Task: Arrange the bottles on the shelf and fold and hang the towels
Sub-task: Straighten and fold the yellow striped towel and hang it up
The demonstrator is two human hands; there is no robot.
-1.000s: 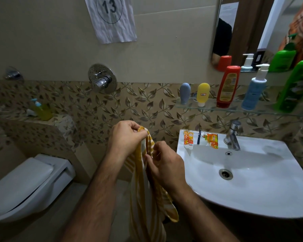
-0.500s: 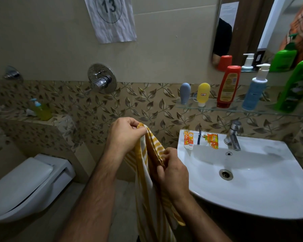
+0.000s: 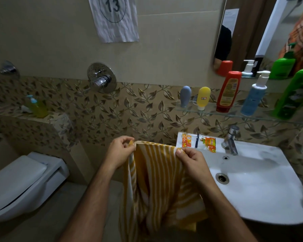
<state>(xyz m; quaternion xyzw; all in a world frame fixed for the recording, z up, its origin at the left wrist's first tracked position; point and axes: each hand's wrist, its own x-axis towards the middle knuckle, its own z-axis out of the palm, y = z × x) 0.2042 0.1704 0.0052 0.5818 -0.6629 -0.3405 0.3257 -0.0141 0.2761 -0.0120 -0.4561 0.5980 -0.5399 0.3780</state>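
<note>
A yellow and white striped towel [image 3: 156,180] hangs spread in front of me, its top edge stretched level. My left hand [image 3: 118,151] pinches the top left corner and my right hand [image 3: 191,159] pinches the top right corner. On the glass shelf [image 3: 208,113] stand a grey bottle [image 3: 185,96], a yellow bottle [image 3: 203,97], a red bottle [image 3: 228,91], a blue pump bottle [image 3: 254,96] and a green bottle [image 3: 294,96].
A white sink [image 3: 262,186] with a tap [image 3: 232,139] lies to the right, with small sachets [image 3: 198,141] on its back rim. A toilet [image 3: 23,182] sits at lower left. A yellow soap bottle [image 3: 36,106] stands on the left ledge. A mirror [image 3: 269,32] hangs above the shelf.
My hands have moved apart, the right one going rightward. The towel, bunched between them before, is now spread open along its top edge.
</note>
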